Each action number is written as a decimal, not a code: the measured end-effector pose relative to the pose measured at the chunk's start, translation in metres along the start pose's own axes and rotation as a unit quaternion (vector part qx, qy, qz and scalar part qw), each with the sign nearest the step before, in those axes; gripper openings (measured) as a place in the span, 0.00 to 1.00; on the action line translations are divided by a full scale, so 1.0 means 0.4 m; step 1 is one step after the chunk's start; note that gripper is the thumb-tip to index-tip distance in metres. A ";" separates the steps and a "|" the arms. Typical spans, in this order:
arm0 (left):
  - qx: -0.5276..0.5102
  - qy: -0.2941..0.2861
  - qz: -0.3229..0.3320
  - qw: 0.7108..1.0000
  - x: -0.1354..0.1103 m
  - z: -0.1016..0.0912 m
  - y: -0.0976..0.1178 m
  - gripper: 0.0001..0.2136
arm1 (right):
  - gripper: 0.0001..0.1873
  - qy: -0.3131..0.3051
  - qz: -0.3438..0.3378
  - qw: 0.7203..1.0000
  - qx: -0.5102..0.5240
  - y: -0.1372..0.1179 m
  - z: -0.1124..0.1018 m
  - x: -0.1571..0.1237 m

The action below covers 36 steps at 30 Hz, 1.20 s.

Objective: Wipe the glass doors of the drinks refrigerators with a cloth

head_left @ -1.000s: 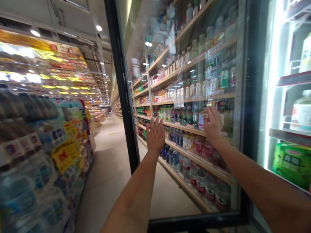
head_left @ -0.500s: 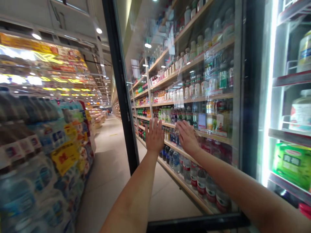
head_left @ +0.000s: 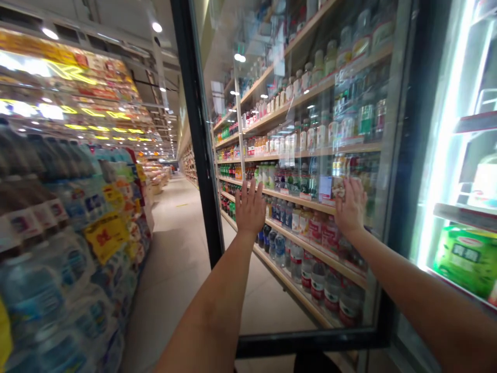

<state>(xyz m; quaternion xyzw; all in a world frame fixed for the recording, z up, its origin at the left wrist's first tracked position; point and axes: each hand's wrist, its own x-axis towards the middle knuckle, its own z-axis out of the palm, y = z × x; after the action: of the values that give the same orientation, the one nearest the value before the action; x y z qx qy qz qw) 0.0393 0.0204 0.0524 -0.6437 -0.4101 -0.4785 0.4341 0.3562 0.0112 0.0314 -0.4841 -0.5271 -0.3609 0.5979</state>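
Head view: a tall glass door [head_left: 310, 342] with a smooth black frame stands swung out into the aisle, its pane clear and glossy with reflections. The left hand [head_left: 250, 210] lies open and flat on the pane near the door's left edge, at mid-height, fingers spread and pointing up. The right hand [head_left: 351, 207] is on the same pane nearer the right edge, its fingers holding a small pale crumpled wad [head_left: 339, 192] pressed against the glass; what the wad is made of cannot be told. Through the pane show long wooden shelves [head_left: 310, 243] packed with bottles. Right of the door frame, the lit cooler [head_left: 462, 217] holds a green pack [head_left: 464, 256] on a wire shelf. On the left, shrink-wrapped water bottles [head_left: 58, 248] wall the aisle; the pale floor [head_left: 174, 269] between runs open and far.
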 end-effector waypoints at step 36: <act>-0.027 -0.052 0.030 0.998 0.045 -0.021 0.137 0.29 | 0.40 -0.032 -0.170 0.985 0.009 -0.152 0.090 -0.045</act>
<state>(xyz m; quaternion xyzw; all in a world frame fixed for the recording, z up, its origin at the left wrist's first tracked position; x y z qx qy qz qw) 0.0927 -0.0012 0.0622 -0.6914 -0.3996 -0.4422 0.4084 0.2855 0.0277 0.0252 -0.3931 -0.6240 -0.4369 0.5150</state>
